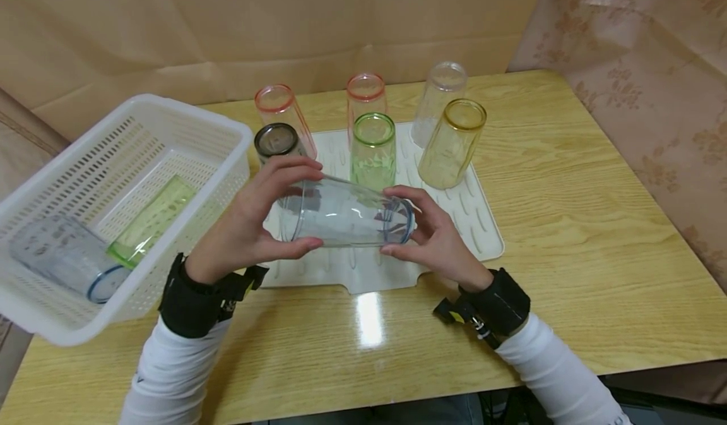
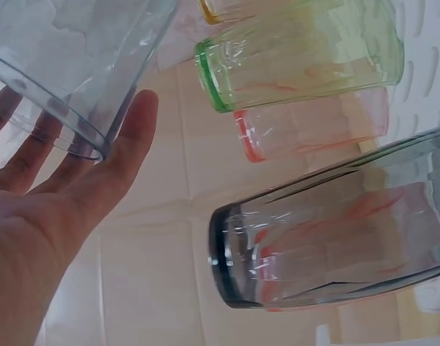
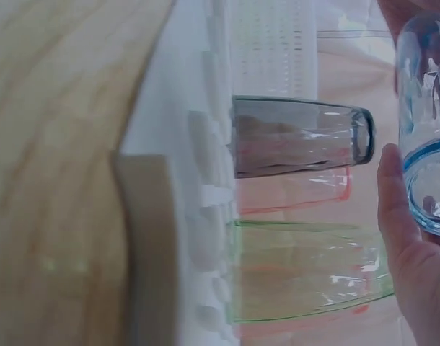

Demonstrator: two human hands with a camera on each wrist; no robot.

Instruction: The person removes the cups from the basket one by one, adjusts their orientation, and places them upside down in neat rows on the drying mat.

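Observation:
A clear glass with a bluish base [image 1: 352,213] lies sideways in the air between both hands, above the white draining mat [image 1: 318,270]. My left hand [image 1: 255,213] grips its open rim end, thumb below and fingers above. At the base end, my right hand [image 1: 434,232] holds it between thumb and fingers. In the left wrist view the glass [image 2: 76,58] rests against the fingers and thumb. Behind it, upside down on the mat, stand a green glass [image 1: 373,153] and a dark grey glass [image 1: 276,141], the latter partly hidden by my left hand.
Upside down towards the back stand two red-tinted glasses [image 1: 286,115] [image 1: 366,100], a clear glass [image 1: 440,103] and a yellow glass [image 1: 452,147]. At left, a white plastic basket [image 1: 227,141] contains a green glass [image 1: 150,220] and a bluish glass [image 1: 65,254] lying down.

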